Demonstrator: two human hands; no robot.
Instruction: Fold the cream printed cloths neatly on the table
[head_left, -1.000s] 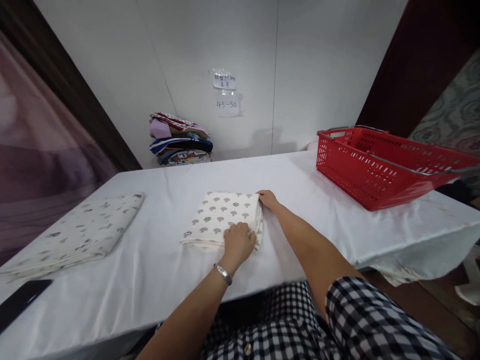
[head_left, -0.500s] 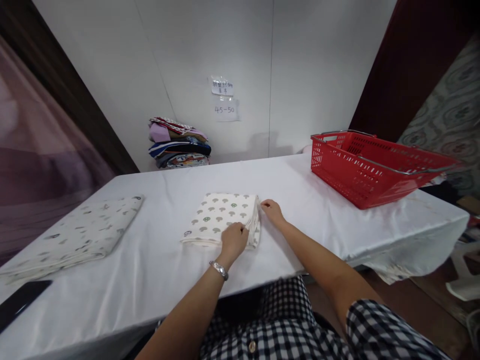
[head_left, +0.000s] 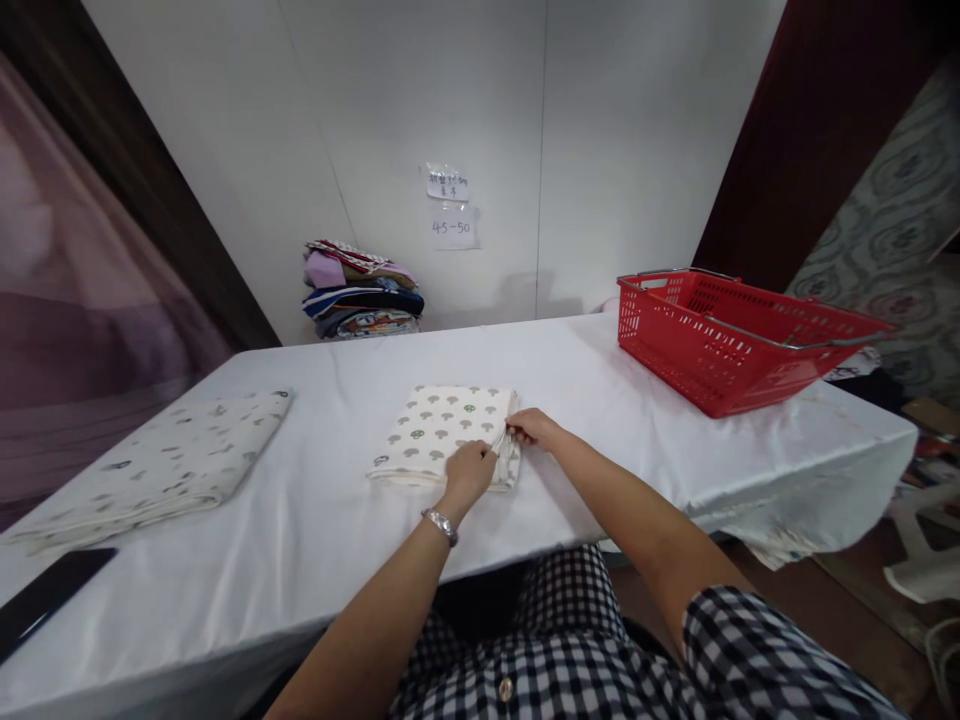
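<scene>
A folded white cloth with grey and green mushroom prints lies flat in front of me. My left hand, with a silver bracelet at the wrist, is closed on the cloth's near right edge. At the right side of the same cloth, my right hand pinches its layered edge between thumb and fingers. The layers look slightly parted and wrinkled between the two hands. A second folded cloth, white with small scattered prints, rests on the left of the table.
The table has a white satin cover. A red plastic basket with metal handles stands at the back right. Stacked folded fabrics sit beyond the far edge by the wall. A black phone-like slab lies at the near left.
My right hand has moved left and in from beside the cloth to grip its right edge. My left hand stays on the cloth. The camera view has shifted slightly.
</scene>
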